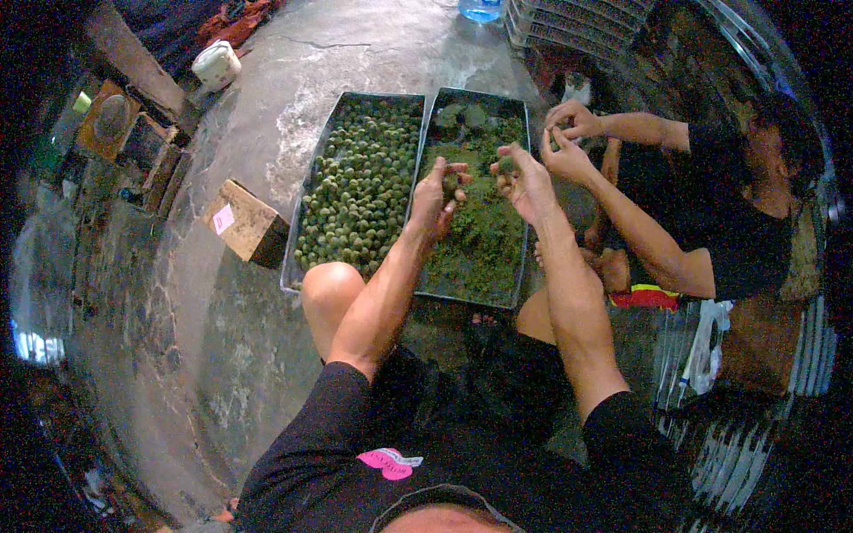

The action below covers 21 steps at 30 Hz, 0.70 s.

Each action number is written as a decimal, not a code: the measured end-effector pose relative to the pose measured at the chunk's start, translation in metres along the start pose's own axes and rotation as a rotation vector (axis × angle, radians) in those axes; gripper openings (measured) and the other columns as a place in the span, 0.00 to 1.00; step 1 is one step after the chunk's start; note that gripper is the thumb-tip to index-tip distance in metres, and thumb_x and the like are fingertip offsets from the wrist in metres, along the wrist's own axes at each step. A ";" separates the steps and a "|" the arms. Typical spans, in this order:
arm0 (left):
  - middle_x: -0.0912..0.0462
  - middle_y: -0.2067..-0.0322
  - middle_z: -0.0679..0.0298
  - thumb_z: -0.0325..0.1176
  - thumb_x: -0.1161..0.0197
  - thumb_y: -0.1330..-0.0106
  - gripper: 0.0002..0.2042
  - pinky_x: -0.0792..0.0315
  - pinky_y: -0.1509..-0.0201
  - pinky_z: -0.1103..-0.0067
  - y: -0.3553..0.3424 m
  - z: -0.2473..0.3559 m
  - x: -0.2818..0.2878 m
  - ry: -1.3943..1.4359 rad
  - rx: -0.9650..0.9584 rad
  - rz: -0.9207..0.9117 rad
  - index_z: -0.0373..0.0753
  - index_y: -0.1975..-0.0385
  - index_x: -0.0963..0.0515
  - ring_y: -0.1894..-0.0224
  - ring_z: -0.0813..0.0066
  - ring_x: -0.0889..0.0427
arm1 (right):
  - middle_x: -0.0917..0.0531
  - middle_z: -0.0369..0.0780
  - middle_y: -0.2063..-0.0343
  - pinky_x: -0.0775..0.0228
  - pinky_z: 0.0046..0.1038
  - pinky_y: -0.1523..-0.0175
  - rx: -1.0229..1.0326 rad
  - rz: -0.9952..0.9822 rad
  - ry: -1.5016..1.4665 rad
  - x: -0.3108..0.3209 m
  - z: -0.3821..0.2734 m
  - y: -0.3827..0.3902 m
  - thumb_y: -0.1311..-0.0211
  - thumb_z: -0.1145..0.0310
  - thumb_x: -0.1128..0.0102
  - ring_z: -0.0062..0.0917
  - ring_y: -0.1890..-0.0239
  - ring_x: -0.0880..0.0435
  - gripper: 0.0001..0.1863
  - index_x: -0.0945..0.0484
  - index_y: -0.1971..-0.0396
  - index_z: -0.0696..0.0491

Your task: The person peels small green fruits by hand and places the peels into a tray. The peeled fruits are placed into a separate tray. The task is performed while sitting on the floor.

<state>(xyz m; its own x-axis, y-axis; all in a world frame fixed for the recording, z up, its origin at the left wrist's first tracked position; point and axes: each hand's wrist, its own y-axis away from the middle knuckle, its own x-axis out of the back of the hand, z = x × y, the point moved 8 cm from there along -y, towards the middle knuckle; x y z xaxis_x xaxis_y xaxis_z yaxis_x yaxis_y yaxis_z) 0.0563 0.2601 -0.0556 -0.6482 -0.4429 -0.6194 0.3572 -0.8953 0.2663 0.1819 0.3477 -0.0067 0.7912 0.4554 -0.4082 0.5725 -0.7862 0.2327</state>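
Note:
Two long metal trays lie side by side on the concrete floor in front of my knees. The left tray (306, 191) is packed with small green balls (360, 191). The right tray (524, 204) holds loose green crumbly mixture (484, 235). My left hand (438, 197) hovers over the right tray, fingers curled around a small green lump. My right hand (524, 180) is beside it, fingertips pinching another small green lump (506, 164). Across the right tray a seated person in a black shirt (711, 204) works a bit of the mixture between both hands (569, 138).
A wooden block (244, 222) with a pink label sits left of the trays. A white tub (216, 65) stands further back left. Stacked trays (577, 22) and a water bottle (480, 9) are at the back. More stacked trays (737, 373) lie at right.

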 end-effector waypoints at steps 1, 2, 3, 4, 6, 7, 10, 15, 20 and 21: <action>0.24 0.78 0.65 0.49 0.56 0.34 0.20 0.43 0.91 0.88 0.001 0.000 0.003 0.000 0.015 0.011 0.37 0.67 0.26 0.88 0.82 0.31 | 0.22 0.38 0.75 0.37 0.16 0.78 -0.041 -0.007 -0.056 -0.002 0.001 0.001 0.41 0.52 0.49 0.18 0.82 0.28 0.16 0.27 0.67 0.51; 0.26 0.82 0.66 0.52 0.55 0.36 0.21 0.48 0.93 0.86 -0.001 0.000 0.006 0.006 0.002 0.040 0.39 0.76 0.27 0.90 0.82 0.34 | 0.23 0.38 0.76 0.38 0.16 0.79 -0.082 -0.014 -0.112 -0.004 0.002 0.002 0.41 0.52 0.49 0.18 0.82 0.29 0.16 0.27 0.70 0.51; 0.28 0.84 0.66 0.53 0.54 0.37 0.22 0.49 0.93 0.86 -0.006 -0.003 0.011 0.018 0.000 0.032 0.40 0.80 0.29 0.90 0.82 0.35 | 0.23 0.38 0.77 0.39 0.16 0.81 -0.129 -0.021 -0.170 -0.009 0.006 0.005 0.41 0.51 0.49 0.17 0.83 0.30 0.17 0.27 0.72 0.51; 0.29 0.86 0.67 0.54 0.54 0.37 0.22 0.50 0.93 0.85 -0.014 -0.008 0.015 0.030 0.003 0.023 0.41 0.83 0.30 0.91 0.81 0.36 | 0.25 0.36 0.81 0.45 0.19 0.86 -0.089 0.036 0.020 0.000 0.010 0.001 0.39 0.50 0.55 0.19 0.88 0.33 0.20 0.30 0.79 0.50; 0.30 0.87 0.67 0.54 0.53 0.38 0.23 0.50 0.92 0.84 -0.020 -0.016 0.022 0.007 0.004 0.022 0.42 0.86 0.32 0.91 0.80 0.37 | 0.26 0.36 0.81 0.47 0.17 0.86 -0.046 0.072 0.248 0.014 0.017 -0.007 0.40 0.51 0.52 0.17 0.88 0.35 0.18 0.31 0.79 0.51; 0.30 0.88 0.66 0.54 0.52 0.38 0.23 0.49 0.91 0.84 -0.017 -0.014 0.019 -0.026 0.001 0.026 0.42 0.86 0.32 0.91 0.80 0.37 | 0.27 0.36 0.81 0.48 0.16 0.86 -0.024 0.091 0.365 0.020 0.017 -0.010 0.41 0.52 0.50 0.17 0.88 0.35 0.17 0.31 0.79 0.51; 0.29 0.86 0.65 0.49 0.51 0.37 0.19 0.43 0.88 0.85 -0.004 -0.003 0.008 0.053 -0.022 0.027 0.40 0.81 0.29 0.88 0.79 0.33 | 0.27 0.34 0.79 0.45 0.15 0.82 -0.018 0.094 0.435 0.008 0.021 -0.005 0.41 0.55 0.50 0.18 0.83 0.32 0.14 0.29 0.74 0.51; 0.27 0.84 0.65 0.49 0.50 0.37 0.18 0.39 0.87 0.86 0.004 0.019 0.031 -0.017 -0.020 0.022 0.39 0.77 0.29 0.85 0.79 0.29 | 0.24 0.35 0.75 0.35 0.19 0.78 -0.026 -0.027 0.255 -0.009 0.020 0.000 0.39 0.57 0.54 0.19 0.77 0.27 0.14 0.29 0.64 0.52; 0.31 0.89 0.67 0.50 0.49 0.38 0.19 0.46 0.92 0.86 0.021 0.022 0.094 -0.158 0.002 0.143 0.42 0.83 0.31 0.92 0.81 0.35 | 0.28 0.35 0.83 0.45 0.21 0.83 -0.332 -0.091 0.558 0.006 0.086 -0.008 0.41 0.51 0.53 0.19 0.84 0.35 0.18 0.30 0.79 0.50; 0.32 0.89 0.67 0.50 0.49 0.38 0.19 0.47 0.93 0.86 0.025 0.016 0.105 -0.224 0.032 0.172 0.42 0.84 0.31 0.92 0.81 0.36 | 0.31 0.31 0.85 0.52 0.17 0.86 -0.358 -0.081 0.536 0.011 0.113 -0.007 0.41 0.52 0.53 0.14 0.88 0.41 0.15 0.31 0.79 0.48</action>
<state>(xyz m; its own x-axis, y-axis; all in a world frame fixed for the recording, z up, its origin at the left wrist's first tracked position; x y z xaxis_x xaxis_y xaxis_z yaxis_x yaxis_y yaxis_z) -0.0134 0.1899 -0.1023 -0.7136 -0.5851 -0.3853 0.4557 -0.8054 0.3790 0.1623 0.3115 -0.1127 0.6871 0.7255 0.0389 0.5979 -0.5951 0.5370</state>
